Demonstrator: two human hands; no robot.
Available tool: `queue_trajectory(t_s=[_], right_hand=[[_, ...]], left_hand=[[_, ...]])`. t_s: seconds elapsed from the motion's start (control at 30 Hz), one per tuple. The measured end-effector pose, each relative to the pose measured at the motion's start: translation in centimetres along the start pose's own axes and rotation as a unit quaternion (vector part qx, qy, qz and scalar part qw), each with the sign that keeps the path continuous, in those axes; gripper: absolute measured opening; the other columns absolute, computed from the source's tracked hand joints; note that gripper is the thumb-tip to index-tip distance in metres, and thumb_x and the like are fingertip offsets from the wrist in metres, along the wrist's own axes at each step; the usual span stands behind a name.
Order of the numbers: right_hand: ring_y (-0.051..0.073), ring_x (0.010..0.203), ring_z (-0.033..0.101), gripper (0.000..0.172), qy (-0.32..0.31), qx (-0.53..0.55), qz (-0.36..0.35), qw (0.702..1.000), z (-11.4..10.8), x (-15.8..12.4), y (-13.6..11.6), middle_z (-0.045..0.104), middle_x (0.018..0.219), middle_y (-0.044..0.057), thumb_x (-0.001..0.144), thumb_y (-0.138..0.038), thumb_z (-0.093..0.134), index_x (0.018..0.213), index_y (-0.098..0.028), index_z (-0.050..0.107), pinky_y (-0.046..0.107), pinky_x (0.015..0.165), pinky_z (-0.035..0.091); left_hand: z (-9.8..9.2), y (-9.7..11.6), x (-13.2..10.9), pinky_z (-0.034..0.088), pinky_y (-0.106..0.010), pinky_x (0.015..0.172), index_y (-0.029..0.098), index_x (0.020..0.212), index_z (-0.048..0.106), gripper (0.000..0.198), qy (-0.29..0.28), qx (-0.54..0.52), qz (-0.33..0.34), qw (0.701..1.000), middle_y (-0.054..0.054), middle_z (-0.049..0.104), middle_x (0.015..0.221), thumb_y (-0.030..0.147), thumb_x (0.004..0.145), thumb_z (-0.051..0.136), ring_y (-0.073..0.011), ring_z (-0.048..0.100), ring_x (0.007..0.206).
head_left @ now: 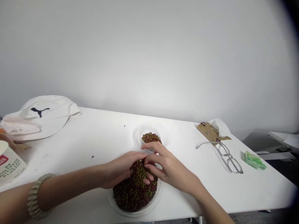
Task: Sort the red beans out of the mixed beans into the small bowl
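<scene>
A clear plastic bowl (pixel 161 194) near the table's front edge holds a heap of small beans (pixel 134 193), dark red and green mixed. My left hand (pixel 119 168) is cupped over the bowl, its palm turned up around some of these beans, and its fingertips show among them. From the right, my right hand (pixel 164 165) reaches across with curved fingers spread apart, close against my left thumb and the beans. Its thumb is hidden. Just behind is a second clear bowl (pixel 164 137) with a smaller amount of red and green beans (pixel 151 137), partly covered by my right hand.
A white cap (pixel 53 110) lies at the back left, near a white paper cup (pixel 11 168). On the right are eyeglasses (pixel 230 158), a brown tissue pack (pixel 209 132) and a green wrapper (pixel 254 160). Two loose beans (pixel 92 156) lie on the white table (pixel 93 137).
</scene>
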State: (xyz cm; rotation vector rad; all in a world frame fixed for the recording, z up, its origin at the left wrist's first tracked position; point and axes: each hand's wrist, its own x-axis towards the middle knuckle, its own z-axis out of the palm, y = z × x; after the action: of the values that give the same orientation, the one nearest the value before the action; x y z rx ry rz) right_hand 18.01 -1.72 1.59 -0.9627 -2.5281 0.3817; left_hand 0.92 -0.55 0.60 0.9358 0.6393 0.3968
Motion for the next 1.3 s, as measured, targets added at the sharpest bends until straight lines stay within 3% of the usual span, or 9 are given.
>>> queue_trajectory(t_s=[0.27, 0.43, 0.7, 0.9, 1.17, 1.3], right_hand=[[0.018, 0.101, 0.045, 0.009, 0.036, 0.035, -0.022, 0.998, -0.1, 0.1, 0.2, 0.049, 0.109, 0.006, 0.084, -0.013, 0.047, 0.084, -0.018, 0.055, 0.034, 0.085, 0.043], [0.017, 0.096, 0.048, 0.013, 0.101, 0.067, -0.046, 0.992, -0.4, -0.1, 0.4, 0.051, 0.102, 0.006, 0.085, -0.014, 0.047, 0.095, -0.019, 0.054, 0.035, 0.082, 0.043], [0.019, 0.093, 0.050, 0.014, 0.211, 0.050, -0.044, 0.975, -0.5, -0.2, 0.7, 0.055, 0.094, 0.006, 0.082, -0.010, 0.049, 0.092, -0.019, 0.054, 0.038, 0.079, 0.044], [0.019, 0.086, 0.050, 0.013, 0.304, -0.029, 0.009, 0.952, 0.0, 0.2, 2.0, 0.057, 0.085, 0.005, 0.082, -0.010, 0.050, 0.089, -0.020, 0.054, 0.037, 0.075, 0.043], [0.020, 0.083, 0.048, 0.007, 0.264, -0.112, 0.107, 0.952, 0.8, 0.7, 4.3, 0.059, 0.084, 0.003, 0.084, -0.019, 0.050, 0.082, -0.020, 0.057, 0.036, 0.075, 0.039], [0.020, 0.082, 0.050, 0.008, 0.305, -0.116, 0.123, 0.937, 0.4, 0.6, 4.7, 0.060, 0.083, 0.004, 0.084, -0.023, 0.051, 0.082, -0.019, 0.057, 0.035, 0.074, 0.039]], left_hand=[[-0.3, -0.2, 0.0, 0.039, -0.034, 0.083, 0.014, 0.076, 0.057, 0.032, 0.000, -0.017, -0.007, 1.000, -0.005, 0.060, 0.076, 0.035, 0.081, 0.033, -0.0158, 0.055, 0.074], [-0.3, -0.1, -0.1, 0.040, -0.034, 0.080, 0.015, 0.081, 0.058, 0.030, -0.003, -0.021, 0.003, 1.000, -0.005, 0.059, 0.083, 0.034, 0.081, 0.035, -0.0165, 0.054, 0.079], [-0.3, 0.1, -0.1, 0.041, -0.032, 0.079, 0.017, 0.085, 0.059, 0.022, 0.000, -0.026, -0.002, 1.000, -0.006, 0.059, 0.088, 0.031, 0.076, 0.044, -0.0189, 0.052, 0.087], [-0.1, 0.3, -0.3, 0.041, -0.032, 0.080, 0.016, 0.084, 0.060, 0.021, -0.001, -0.021, -0.010, 1.000, -0.007, 0.059, 0.089, 0.030, 0.075, 0.047, -0.0195, 0.052, 0.088], [0.0, 0.3, -0.2, 0.041, -0.031, 0.079, 0.016, 0.082, 0.061, 0.022, 0.004, -0.014, -0.009, 1.000, -0.007, 0.060, 0.088, 0.033, 0.074, 0.050, -0.0193, 0.052, 0.087], [-0.2, 0.1, -0.1, 0.041, -0.031, 0.079, 0.015, 0.083, 0.061, 0.022, -0.001, -0.016, -0.006, 1.000, -0.007, 0.060, 0.089, 0.033, 0.074, 0.050, -0.0196, 0.052, 0.088]])
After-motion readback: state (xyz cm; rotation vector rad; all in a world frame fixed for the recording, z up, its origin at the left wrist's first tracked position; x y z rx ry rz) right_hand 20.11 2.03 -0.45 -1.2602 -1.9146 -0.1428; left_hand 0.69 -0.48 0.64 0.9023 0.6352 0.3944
